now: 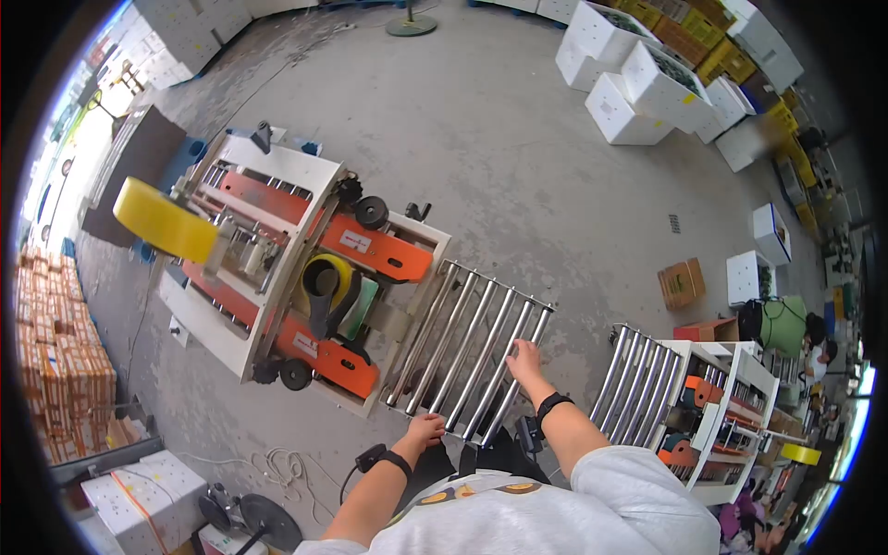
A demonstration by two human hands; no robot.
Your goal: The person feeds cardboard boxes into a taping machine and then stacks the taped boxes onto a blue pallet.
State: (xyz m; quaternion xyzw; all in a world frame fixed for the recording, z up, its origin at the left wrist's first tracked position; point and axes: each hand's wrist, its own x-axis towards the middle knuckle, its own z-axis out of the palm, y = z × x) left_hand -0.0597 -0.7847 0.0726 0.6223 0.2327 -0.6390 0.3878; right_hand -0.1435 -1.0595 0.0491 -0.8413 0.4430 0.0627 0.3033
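Observation:
In front of me is a short roller conveyor [472, 342] with several shiny metal rollers, joined to a carton sealing machine [305, 277] with orange side plates. My left hand [426, 429] lies at the conveyor's near left corner, its fingers curled on the frame edge. My right hand [524, 360] is at the outermost roller, fingers closed over it, the fingertips partly hidden. On the machine sit a large yellow tape roll [166, 220] and a second tape roll [326, 280] around a dark core. The rollers carry no box.
A second roller conveyor [636, 384] and sealing machine [717, 398] stand to my right. White foam boxes [629, 111] are stacked at the far right. A cardboard box [682, 284] rests on the floor. Orange-and-white cartons [60, 361] are piled at left; a loose cable [291, 470] lies nearby.

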